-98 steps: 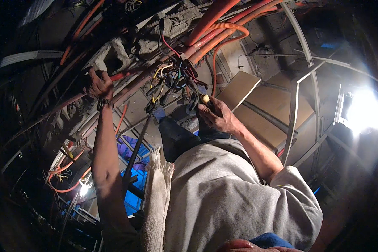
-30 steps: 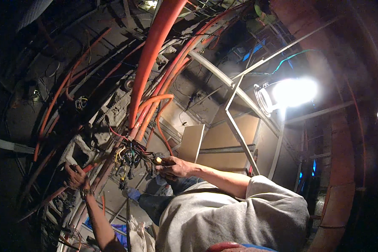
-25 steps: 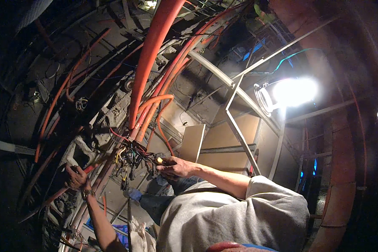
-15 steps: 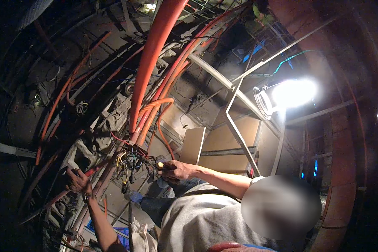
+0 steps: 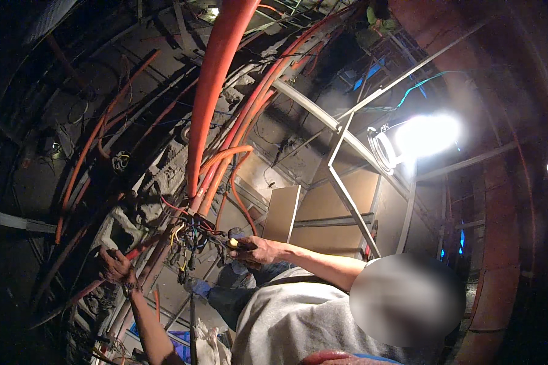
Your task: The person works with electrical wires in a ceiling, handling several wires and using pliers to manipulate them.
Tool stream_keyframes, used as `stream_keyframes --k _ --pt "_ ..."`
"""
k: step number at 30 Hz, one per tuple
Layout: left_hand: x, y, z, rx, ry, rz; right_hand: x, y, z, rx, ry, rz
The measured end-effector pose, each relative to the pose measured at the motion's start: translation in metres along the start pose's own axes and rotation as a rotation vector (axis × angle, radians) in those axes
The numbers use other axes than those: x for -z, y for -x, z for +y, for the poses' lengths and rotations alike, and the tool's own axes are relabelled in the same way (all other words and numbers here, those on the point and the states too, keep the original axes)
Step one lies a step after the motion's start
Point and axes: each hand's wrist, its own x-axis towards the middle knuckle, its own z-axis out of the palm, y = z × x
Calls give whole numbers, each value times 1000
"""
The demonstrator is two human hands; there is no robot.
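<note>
Head cam from my remote seat: the right hand (image 5: 254,253) has its fingers clamped on a dark tool with a yellow end (image 5: 233,243); can't make out what kind it is, but it sits just right of a messy bunch of wires (image 5: 189,240), close enough that I can't tell if it's touching any; the bunch hangs right where the fat red pipe (image 5: 216,91) comes down. Left hand (image 5: 117,269) is over on the thin pipe (image 5: 141,248), near the concrete (image 5: 128,222); can't tell from here whether those fingers are wrapped round it or only resting on it.

Looks like wiring work to me, so my two cents: steady yourself with the left, but only if that pipe is solid; work one lead at a time and tease it clear of the bunch before the tool goes near it; short wrist moves, no yanking, since those tangled leads would probably drag their neighbours along; treat everything as live until it's tested; the lamp (image 5: 420,134) shines from the right, so I'd keep the right forearm from shading the bunch.
</note>
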Motion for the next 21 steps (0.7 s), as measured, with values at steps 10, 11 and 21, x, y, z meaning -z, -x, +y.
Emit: stream_keyframes --k 10,11,21 --pt "-21 -5 -16 40 -32 -61 1 -3 4 -33 -17 -54" --pt "-35 -1 -42 -21 94 113 -4 -6 -1 -30 -8 -83" --pt "0 3 -4 -86 -113 277 -1 -5 -2 -48 -25 -42"
